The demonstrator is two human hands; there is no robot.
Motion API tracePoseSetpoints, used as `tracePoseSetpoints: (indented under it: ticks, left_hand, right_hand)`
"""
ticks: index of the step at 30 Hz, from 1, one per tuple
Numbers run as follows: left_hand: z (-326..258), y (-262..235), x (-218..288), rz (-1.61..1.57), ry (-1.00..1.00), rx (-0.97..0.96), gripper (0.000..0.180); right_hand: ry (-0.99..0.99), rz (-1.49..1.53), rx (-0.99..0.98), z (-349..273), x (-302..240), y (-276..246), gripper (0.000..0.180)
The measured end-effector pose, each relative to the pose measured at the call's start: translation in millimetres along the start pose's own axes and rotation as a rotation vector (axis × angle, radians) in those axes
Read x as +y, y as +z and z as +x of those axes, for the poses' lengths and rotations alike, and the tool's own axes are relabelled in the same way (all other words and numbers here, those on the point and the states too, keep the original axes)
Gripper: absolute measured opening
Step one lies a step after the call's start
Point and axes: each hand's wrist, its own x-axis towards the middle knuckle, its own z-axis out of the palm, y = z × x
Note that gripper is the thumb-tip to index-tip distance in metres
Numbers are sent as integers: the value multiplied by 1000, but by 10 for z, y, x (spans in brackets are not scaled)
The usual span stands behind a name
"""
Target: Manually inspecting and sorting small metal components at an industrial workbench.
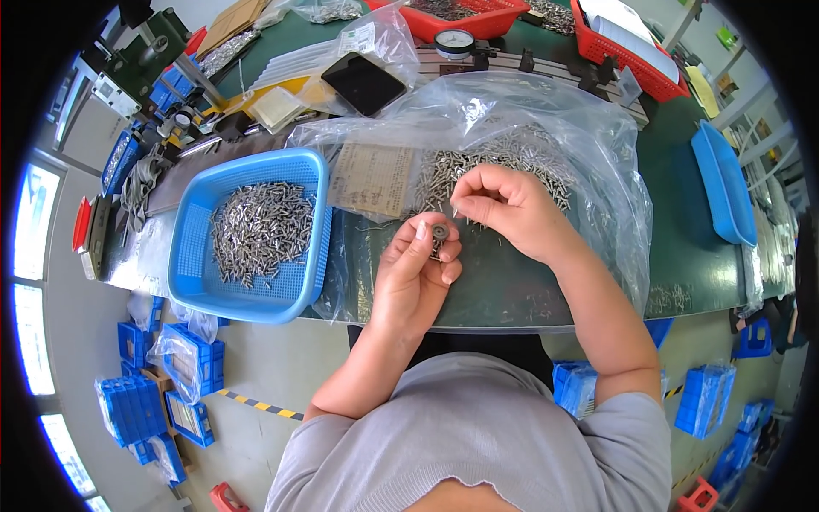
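Observation:
My left hand (404,277) is closed around a small round metal piece with a hole in its middle (440,231), held upright between thumb and fingers; more small metal shows below it, too small to make out. Just right of it, my right hand (518,207) pinches a tiny silvery metal pin (455,212), its tip close to the round piece. Behind both hands, a pile of metal pins (444,177) lies on and partly under a clear plastic bag (597,141). To the left, a blue plastic basket (317,183) holds many similar metal pins (260,230).
A handwritten brown paper slip (373,179) lies between basket and pile. Further back are a black phone (364,83), a dial gauge (454,43) on a metal rail and red baskets (636,60). At the right edge sits a blue tray (721,183). The green tabletop (512,299) ends before my body.

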Motion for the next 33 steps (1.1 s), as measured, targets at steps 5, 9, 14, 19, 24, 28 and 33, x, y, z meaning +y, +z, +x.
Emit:
tracePoseSetpoints:
  ticks: [5,9,14,19,24,28,33]
  left_hand:
    - [6,7,-29,21,-1,21,21]
    - [1,9,-31,40,12,36,24]
    - [16,6,-20,30,-5,17,20]
    - [13,26,-19,29,-1,55,17]
    - [-6,27,-2,88,-73,7,22]
    - [7,38,6,58,-99,-8,23]
    - [0,20,-23,97,-41,22,24]
  right_hand:
    - [-125,273,-116,-9,12,57,9]
    - [-172,175,-102,-1,28,88,10]
    - [-211,124,-87,-20,25,89,9]
    - [-166,134,-143,-24,-56,62,10]
    - [-184,101,-215,-19,6,29,13]
    - [-347,-72,-100,-27,-23,18,15]
    - [-431,-194,1,-23,-9,31,15]
